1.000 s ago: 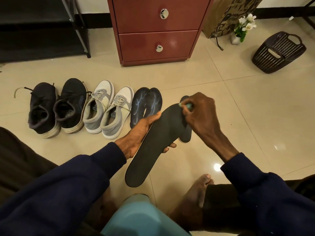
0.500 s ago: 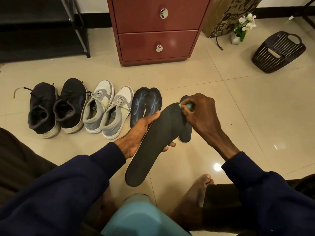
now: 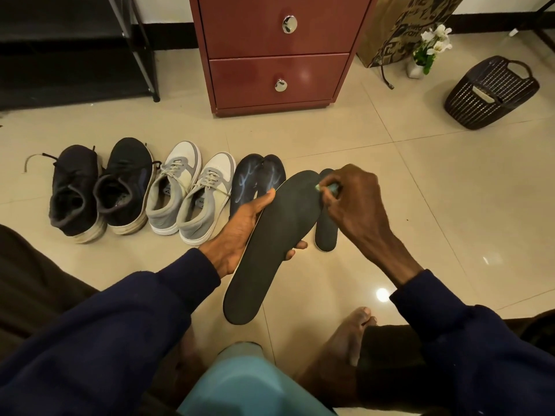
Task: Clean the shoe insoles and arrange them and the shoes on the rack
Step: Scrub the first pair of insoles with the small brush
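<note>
- The left grip [image 3: 240, 232], a bare hand, holds a dark insole [image 3: 270, 250] from underneath, thumb on its left edge.
- The right grip [image 3: 357, 211] pinches a small green item [image 3: 329, 187] against the insole's toe end.
- A second insole [image 3: 326, 235] lies on the floor [image 3: 420, 190] just beside.
- Black shoes [image 3: 99, 190], grey-and-white sneakers [image 3: 189, 196] and dark blue shoes [image 3: 255, 175] stand in a row at the left.

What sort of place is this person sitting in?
Probably a room at home, perhaps a bedroom or hallway: a row of shoes on the tiled floor, a red-brown chest of drawers and a small vase of white flowers.
</note>
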